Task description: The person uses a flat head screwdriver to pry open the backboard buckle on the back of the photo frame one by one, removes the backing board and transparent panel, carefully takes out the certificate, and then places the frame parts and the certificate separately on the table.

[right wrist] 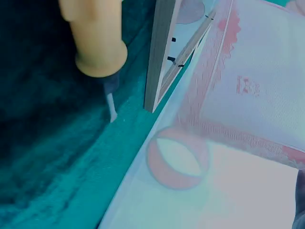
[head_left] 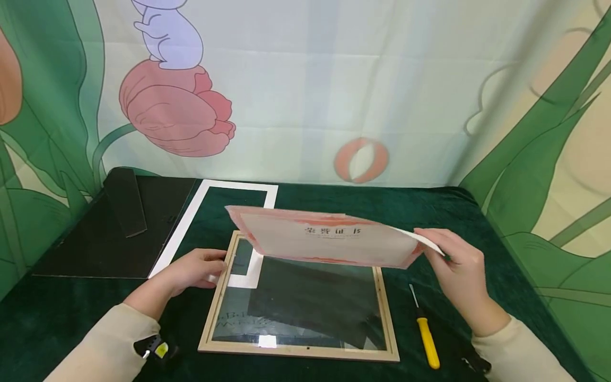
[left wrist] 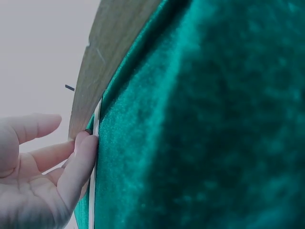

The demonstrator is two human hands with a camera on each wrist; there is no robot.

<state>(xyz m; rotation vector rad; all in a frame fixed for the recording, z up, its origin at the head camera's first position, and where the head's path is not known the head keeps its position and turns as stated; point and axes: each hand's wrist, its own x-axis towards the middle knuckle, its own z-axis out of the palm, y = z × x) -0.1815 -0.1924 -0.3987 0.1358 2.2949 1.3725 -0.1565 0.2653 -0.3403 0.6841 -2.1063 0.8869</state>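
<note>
A light wooden picture frame (head_left: pixel 296 350) lies on the dark green cloth, with a clear pane (head_left: pixel 315 313) inside it. My left hand (head_left: pixel 193 271) is at the frame's left side; in the left wrist view its fingertips (left wrist: pixel 86 145) touch the wooden edge while another digit stays apart from it. My right hand (head_left: pixel 455 265) pinches a certificate (head_left: pixel 329 240) by its right end, thumb and fingers on either side. This red-bordered sheet hangs tilted above the far part of the frame, its printed face toward me. Its border and print also show in the right wrist view.
A yellow-handled screwdriver (head_left: pixel 428 342) lies right of the frame, near my right wrist. At the far left is a black backing board (head_left: pixel 90 239) with a stand leg (head_left: pixel 126 201). A white mat border (head_left: pixel 183 233) lies beside the board and partly under the frame. A printed curtain (head_left: pixel 296 106) closes the back.
</note>
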